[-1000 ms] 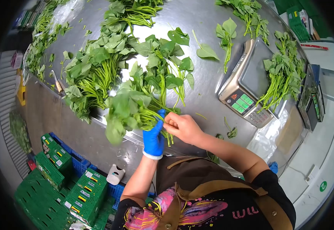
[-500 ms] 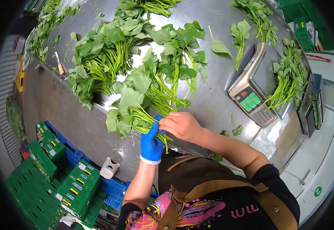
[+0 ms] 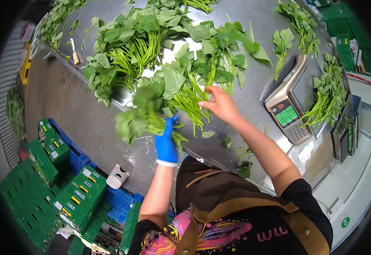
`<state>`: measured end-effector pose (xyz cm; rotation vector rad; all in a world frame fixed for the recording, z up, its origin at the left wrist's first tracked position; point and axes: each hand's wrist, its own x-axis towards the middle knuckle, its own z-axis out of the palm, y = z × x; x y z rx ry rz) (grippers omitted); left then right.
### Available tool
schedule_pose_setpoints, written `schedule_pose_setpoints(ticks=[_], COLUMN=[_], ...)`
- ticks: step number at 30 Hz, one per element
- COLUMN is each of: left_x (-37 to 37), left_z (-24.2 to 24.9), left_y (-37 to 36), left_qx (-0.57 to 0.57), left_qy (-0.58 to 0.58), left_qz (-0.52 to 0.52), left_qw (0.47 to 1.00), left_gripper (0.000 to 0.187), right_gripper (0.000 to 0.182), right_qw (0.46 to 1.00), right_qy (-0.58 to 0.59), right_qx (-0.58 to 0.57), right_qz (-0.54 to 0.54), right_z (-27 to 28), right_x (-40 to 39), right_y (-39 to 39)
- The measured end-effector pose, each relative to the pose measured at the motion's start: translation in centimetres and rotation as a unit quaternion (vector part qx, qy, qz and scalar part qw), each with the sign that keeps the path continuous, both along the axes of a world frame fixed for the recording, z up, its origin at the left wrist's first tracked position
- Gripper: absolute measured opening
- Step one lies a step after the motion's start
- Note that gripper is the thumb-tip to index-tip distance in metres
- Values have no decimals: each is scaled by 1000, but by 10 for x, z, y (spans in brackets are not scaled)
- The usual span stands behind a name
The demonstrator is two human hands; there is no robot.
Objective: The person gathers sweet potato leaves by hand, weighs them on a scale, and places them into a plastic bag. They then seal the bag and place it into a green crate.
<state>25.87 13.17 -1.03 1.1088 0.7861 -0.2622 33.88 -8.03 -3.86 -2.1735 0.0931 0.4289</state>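
Stacked green plastic crates [image 3: 72, 199] with ribbed lids sit on the floor at far left, beside blue ones. Above them, the left hand [image 3: 166, 142], in a smooth blue rubber glove, is closed around the stems of a floppy bunch of broad-leaved green vegetables [image 3: 141, 114], held at the edge of the shiny brushed-steel surface [image 3: 253, 91]. The bare right hand [image 3: 220, 104] hovers with fingers loosely spread, touching thin ribbed stems in the loose heap of leafy greens [image 3: 194, 80]. Further right, a grey digital scale with a green display [image 3: 292, 106] carries another leafy bundle [image 3: 326, 95].
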Motion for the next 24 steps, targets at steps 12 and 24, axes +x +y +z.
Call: schedule_pose_setpoints(ticks=[12, 24], left_x=[16, 8], left_z=[-7, -30], left_y=[-27, -28], left_qx=[-117, -143], left_qy=[-76, -35], left_qz=[123, 80], left_qw=[983, 986], left_gripper=[32, 34], right_gripper=[39, 32], right_qw=[989, 834], right_qy=[-77, 145], right_qx=[130, 469], right_qz=[6, -252], right_z=[30, 24], right_x=[-11, -26], right_y=[24, -8])
